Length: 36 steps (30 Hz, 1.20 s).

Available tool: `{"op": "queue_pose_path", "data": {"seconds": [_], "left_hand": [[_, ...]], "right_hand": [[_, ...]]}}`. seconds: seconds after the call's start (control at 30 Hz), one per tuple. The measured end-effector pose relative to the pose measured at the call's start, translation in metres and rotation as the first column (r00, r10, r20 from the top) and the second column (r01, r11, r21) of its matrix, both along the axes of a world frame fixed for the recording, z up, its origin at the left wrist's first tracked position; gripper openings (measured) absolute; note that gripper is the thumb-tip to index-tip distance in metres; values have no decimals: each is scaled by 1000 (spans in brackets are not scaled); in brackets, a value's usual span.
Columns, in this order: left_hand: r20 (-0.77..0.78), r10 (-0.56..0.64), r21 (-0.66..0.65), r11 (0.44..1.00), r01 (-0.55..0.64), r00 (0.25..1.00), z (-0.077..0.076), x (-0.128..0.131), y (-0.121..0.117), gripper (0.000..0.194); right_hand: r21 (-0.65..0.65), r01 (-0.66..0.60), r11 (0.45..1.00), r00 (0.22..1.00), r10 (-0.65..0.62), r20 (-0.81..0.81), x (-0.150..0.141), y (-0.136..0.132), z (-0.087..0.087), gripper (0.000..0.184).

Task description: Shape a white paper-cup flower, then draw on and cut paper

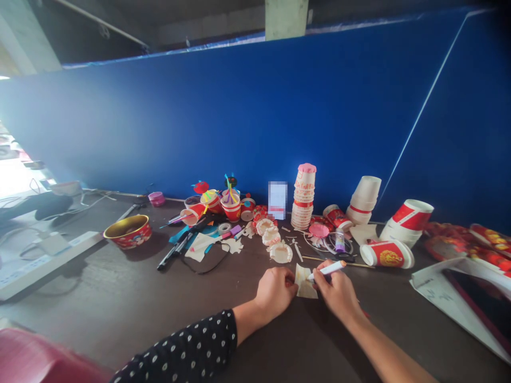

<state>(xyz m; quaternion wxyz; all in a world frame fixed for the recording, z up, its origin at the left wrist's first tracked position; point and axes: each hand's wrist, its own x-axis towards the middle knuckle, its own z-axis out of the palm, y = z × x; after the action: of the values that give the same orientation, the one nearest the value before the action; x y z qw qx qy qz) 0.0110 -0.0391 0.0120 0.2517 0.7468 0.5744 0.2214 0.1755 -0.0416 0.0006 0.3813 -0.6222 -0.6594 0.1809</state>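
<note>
A small cream piece of paper (305, 282) lies on the dark table in front of me, with faint yellowish marks on it. Curled at its left edge, my left hand (276, 290) pinches the paper. My right hand (338, 292) is closed around a white marker (328, 270) with an orange end, its tip pointing down at the paper's right side. Just beyond the paper lies a round cut-out paper cup piece (281, 253) with a fringed rim. A thin wooden stick (359, 264) lies past my right hand.
Stacked paper cups (303, 205) stand at the back, and a tipped red cup (387, 254) lies to the right. Pens (175, 250) and scraps lie left of centre. A gold-lined bowl (128, 232) and a power strip (48, 260) are further left; a tablet (479, 303) is at right.
</note>
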Motion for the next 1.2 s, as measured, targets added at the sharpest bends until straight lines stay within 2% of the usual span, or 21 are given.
{"op": "queue_pose_path", "data": {"seconds": [0.2,0.47,0.67,1.2], "left_hand": [[-2,-2,11,1000,2,1000,0,-1,0,20],[11,2,11,1000,-2,1000,0,-1,0,20],[-9,-12,30,999,13,1000,-1,-1,0,20],[-14,-6,19,1000,6,1000,0,0,0,19]], "right_hand": [[-3,9,1000,985,-9,-172,-1,0,-1,27],[5,-15,1000,984,16,-176,-1,-1,1,25],[9,-32,999,956,33,-292,-2,-1,-1,24],[-35,-48,998,980,40,-194,-1,2,-5,27]]}}
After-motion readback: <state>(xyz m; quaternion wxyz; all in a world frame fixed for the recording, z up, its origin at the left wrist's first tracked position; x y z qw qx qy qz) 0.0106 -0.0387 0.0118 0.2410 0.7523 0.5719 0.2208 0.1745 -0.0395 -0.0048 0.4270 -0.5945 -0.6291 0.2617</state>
